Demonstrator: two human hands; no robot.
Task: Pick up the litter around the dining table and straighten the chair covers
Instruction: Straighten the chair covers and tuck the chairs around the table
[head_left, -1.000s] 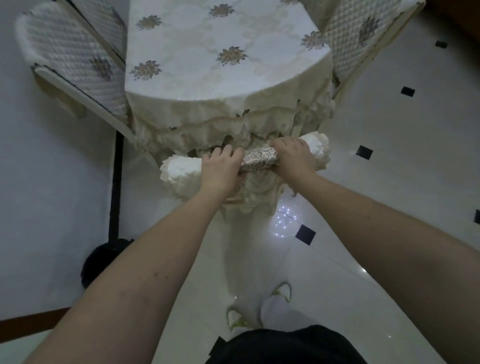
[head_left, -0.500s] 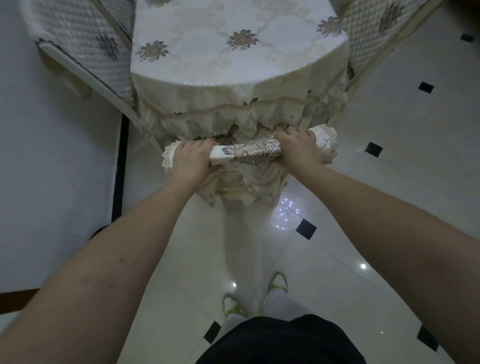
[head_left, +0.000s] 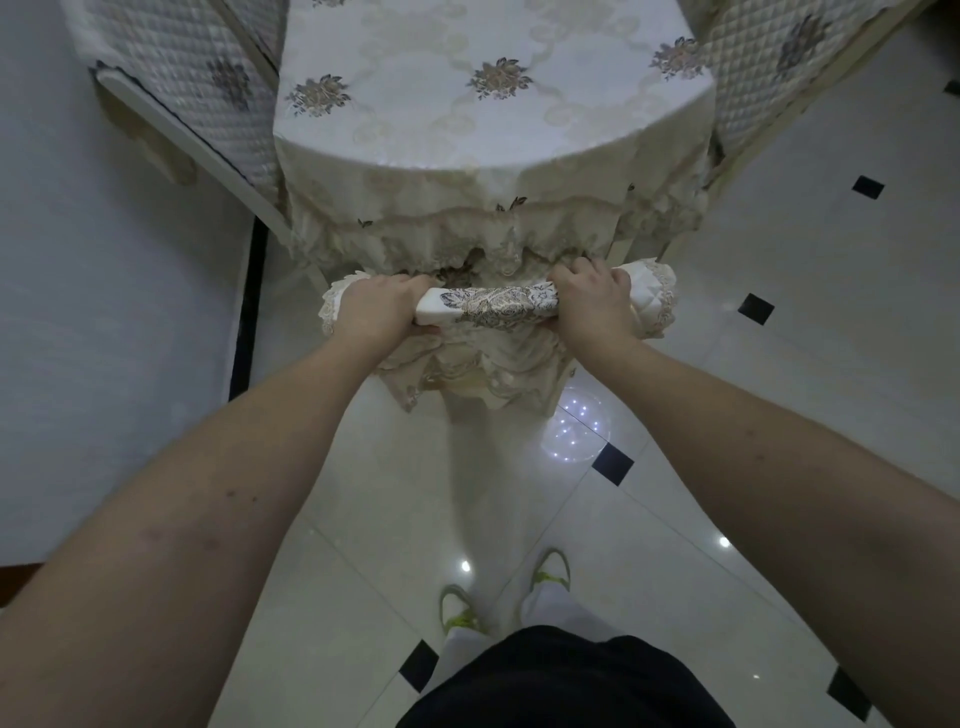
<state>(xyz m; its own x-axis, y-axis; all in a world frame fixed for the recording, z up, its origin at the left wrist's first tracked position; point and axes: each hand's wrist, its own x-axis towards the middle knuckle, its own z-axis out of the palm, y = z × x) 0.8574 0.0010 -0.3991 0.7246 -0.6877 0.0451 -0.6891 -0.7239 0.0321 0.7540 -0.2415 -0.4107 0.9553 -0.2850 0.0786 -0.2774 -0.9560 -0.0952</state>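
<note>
Just in front of the round table (head_left: 493, 130), at its near edge, sits the cream quilted chair cover (head_left: 496, 306), pulled over the top rail of a chair back. Its long axis runs left to right, level, parallel to the near edge of the table, with the ends pointing out to either side. The stretch between the hands is smooth white cloth with a brown and grey embroidered flower panel; both ends carry a lace frill, and below the rail the cover falls in gathered cream ruffles toward the floor.

The left hand (head_left: 376, 306) has its grip closed around the left end of the cover, fingers curled over the far side. The right hand (head_left: 592, 301) has its grip closed around the right end in the same way. Both bare forearms reach forward from the bottom corners.

Three covered chairs show: this one, one quilted chair back (head_left: 197, 88) left of the table and one (head_left: 774, 67) right of it. One cream floral tablecloth (head_left: 467, 228) drapes the table with a lace skirt. Two white and green shoes (head_left: 550, 571) stand on the glossy white tiled floor (head_left: 779, 338) with small black inset squares
</note>
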